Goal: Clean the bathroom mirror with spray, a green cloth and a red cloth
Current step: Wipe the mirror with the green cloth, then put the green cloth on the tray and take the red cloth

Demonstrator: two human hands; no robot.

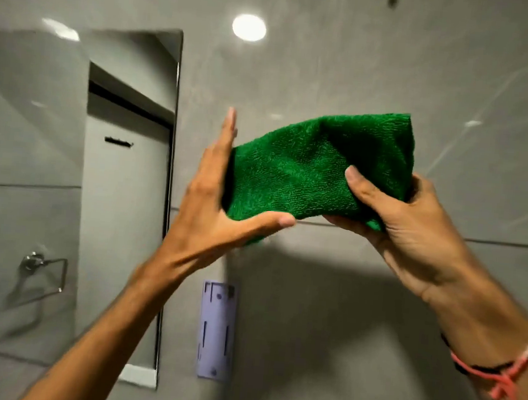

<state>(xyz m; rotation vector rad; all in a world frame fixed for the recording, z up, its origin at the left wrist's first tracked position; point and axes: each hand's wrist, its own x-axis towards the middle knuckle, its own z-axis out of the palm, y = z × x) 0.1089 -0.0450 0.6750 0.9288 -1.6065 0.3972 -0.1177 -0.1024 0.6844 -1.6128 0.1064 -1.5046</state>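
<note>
A folded green cloth (316,166) is held up between both hands in front of the grey wall. My left hand (214,202) supports its left end, fingers flat along the edge and thumb under the bottom. My right hand (407,225) pinches the right end, thumb on the front face. The bathroom mirror (66,182) hangs on the left; its right edge runs just left of my left hand. It reflects a door and a towel ring. No spray bottle or red cloth is in view.
A purple plastic wall bracket (216,329) is fixed to the tiles below the cloth. A round light glare (249,28) shines on the glossy grey wall above. Red and black threads circle my right wrist (503,374).
</note>
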